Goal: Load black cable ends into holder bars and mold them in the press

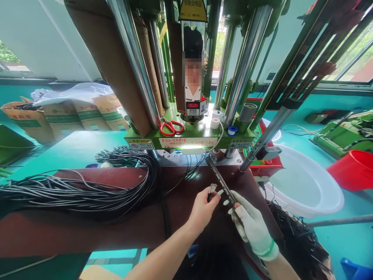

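My left hand (pixel 204 208), bare, is pinched on a small metal cable connector (pixel 212 188) just above the dark red worktable (pixel 87 233). My right hand (pixel 253 225), in a white glove, grips the near end of a long dark metal fixture bar (pixel 219 177) that slants up toward the green press (pixel 186 136). Several silver connectors stick out of the bar's left side, right beside my left fingertips. A thick bundle of black cables (pixel 87 190) lies across the table to the left.
Red scissors (pixel 171 126) and tape rolls (pixel 215 118) rest on the press base. A white basin (pixel 303 182) and a red bucket (pixel 354 169) stand right. Cardboard boxes (pixel 64 114) line the back left. More black cables (pixel 297 237) pile at lower right.
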`<act>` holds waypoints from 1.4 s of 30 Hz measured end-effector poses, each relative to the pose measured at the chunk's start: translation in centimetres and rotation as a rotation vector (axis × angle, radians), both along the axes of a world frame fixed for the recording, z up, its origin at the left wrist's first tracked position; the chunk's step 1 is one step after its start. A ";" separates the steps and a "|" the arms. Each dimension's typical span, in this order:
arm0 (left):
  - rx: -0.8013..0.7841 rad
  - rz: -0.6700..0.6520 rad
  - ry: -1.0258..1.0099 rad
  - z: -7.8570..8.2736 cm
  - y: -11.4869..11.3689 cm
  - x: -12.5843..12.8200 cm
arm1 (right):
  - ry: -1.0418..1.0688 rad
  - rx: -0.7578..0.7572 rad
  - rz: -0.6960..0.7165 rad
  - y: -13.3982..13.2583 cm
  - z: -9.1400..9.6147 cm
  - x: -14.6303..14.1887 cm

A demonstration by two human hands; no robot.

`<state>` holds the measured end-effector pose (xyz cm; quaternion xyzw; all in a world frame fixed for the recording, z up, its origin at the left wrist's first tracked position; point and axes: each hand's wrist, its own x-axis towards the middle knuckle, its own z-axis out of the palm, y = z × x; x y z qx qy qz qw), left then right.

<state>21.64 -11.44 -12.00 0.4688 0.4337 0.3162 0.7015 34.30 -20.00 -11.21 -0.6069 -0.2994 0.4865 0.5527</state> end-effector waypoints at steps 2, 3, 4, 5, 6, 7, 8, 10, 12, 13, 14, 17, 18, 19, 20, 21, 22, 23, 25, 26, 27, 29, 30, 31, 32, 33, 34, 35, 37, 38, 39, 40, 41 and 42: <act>0.099 -0.032 0.047 0.0 -0.1 0.0 | -0.009 -0.005 0.013 0.0 -0.1 0.1; 0.140 -0.050 0.069 0.1 -0.1 0.0 | -0.015 -0.009 0.015 0.0 -0.2 0.1; 0.150 -0.057 0.085 0.1 -0.1 0.0 | -0.021 -0.013 0.013 0.0 -0.2 0.2; 0.149 -0.062 0.097 0.1 -0.1 0.0 | -0.027 -0.018 0.011 0.0 -0.2 0.2; 0.143 -0.065 0.106 0.2 0.0 0.0 | -0.033 -0.023 0.010 0.0 -0.2 0.2; 0.137 -0.067 0.112 0.2 0.1 -0.1 | -0.038 -0.028 0.013 -0.1 -0.3 0.2; 0.129 -0.068 0.117 0.2 0.1 -0.1 | -0.049 -0.033 0.018 -0.1 -0.4 0.1; 0.121 -0.063 0.122 0.2 0.2 -0.2 | -0.099 -0.024 0.032 -0.1 -0.6 0.0; 0.133 -0.052 0.123 0.1 0.1 -0.3 | -0.180 0.029 0.047 0.0 -0.8 -0.1; 0.144 -0.047 0.121 0.0 0.1 -0.3 | -0.211 0.062 0.052 0.0 -0.9 -0.1; 0.156 -0.045 0.116 0.0 0.0 -0.4 | -0.221 0.079 0.057 0.0 -1.0 -0.1; 0.195 -0.050 0.088 0.3 0.0 -0.7 | -0.134 0.021 0.052 0.0 -0.8 0.0; 0.206 -0.039 0.075 0.4 0.1 -0.9 | -0.093 -0.009 0.044 0.0 -0.7 0.0; 0.213 -0.012 0.061 0.6 0.2 -1.1 | -0.062 -0.027 0.035 0.0 -0.5 0.1; 0.210 0.027 0.045 0.7 0.4 -1.3 | -0.041 -0.030 0.022 0.0 -0.3 0.2; 0.192 0.069 0.027 0.8 0.5 -1.4 | -0.028 -0.028 0.014 -0.1 -0.2 0.2; 0.161 0.105 0.007 0.9 0.6 -1.6 | -0.020 -0.027 0.015 -0.1 -0.1 0.3; 0.118 0.129 -0.014 0.8 0.6 -1.6 | -0.016 -0.026 0.023 -0.1 -0.1 0.3; 0.031 0.126 -0.047 0.6 0.5 -1.6 | -0.019 -0.033 0.056 -0.1 -0.2 0.5; 0.007 0.106 -0.054 0.4 0.4 -1.5 | -0.024 -0.039 0.076 -0.1 -0.3 0.6; -0.001 0.080 -0.055 0.3 0.3 -1.3 | -0.029 -0.046 0.093 -0.1 -0.4 0.7; -0.002 0.014 -0.041 0.2 0.1 -1.1 | -0.040 -0.061 0.115 -0.2 -0.5 0.8; -0.007 -0.016 -0.031 0.2 0.0 -1.0 | -0.044 -0.069 0.121 -0.2 -0.5 0.9; -0.021 -0.039 -0.023 0.3 0.1 -1.0 | -0.047 -0.072 0.127 -0.3 -0.5 0.9; -0.042 -0.055 -0.016 0.5 0.1 -1.0 | -0.051 -0.071 0.128 -0.3 -0.5 1.0; -0.067 -0.062 -0.011 0.7 0.2 -1.1 | -0.056 -0.069 0.131 -0.4 -0.5 1.0; -0.092 -0.067 -0.009 0.8 0.3 -1.1 | -0.061 -0.070 0.132 -0.4 -0.5 1.0; -0.118 -0.072 -0.010 1.0 0.4 -1.2 | -0.065 -0.075 0.133 -0.5 -0.5 1.1; -0.160 -0.083 -0.028 1.2 0.5 -1.5 | -0.070 -0.085 0.137 -0.5 -0.8 1.2; -0.168 -0.087 -0.044 1.3 0.6 -1.5 | -0.076 -0.070 0.141 -0.4 -1.0 1.2; -0.168 -0.088 -0.057 1.3 0.6 -1.6 | -0.089 -0.041 0.156 -0.4 -1.2 1.3; -0.162 -0.086 -0.061 1.3 0.6 -1.7 | -0.110 0.000 0.177 -0.3 -1.4 1.3; -0.150 -0.081 -0.054 1.2 0.6 -1.7 | -0.133 0.040 0.203 -0.2 -1.5 1.3; -0.131 -0.078 -0.040 1.2 0.5 -1.7 | -0.152 0.071 0.219 -0.1 -1.6 1.3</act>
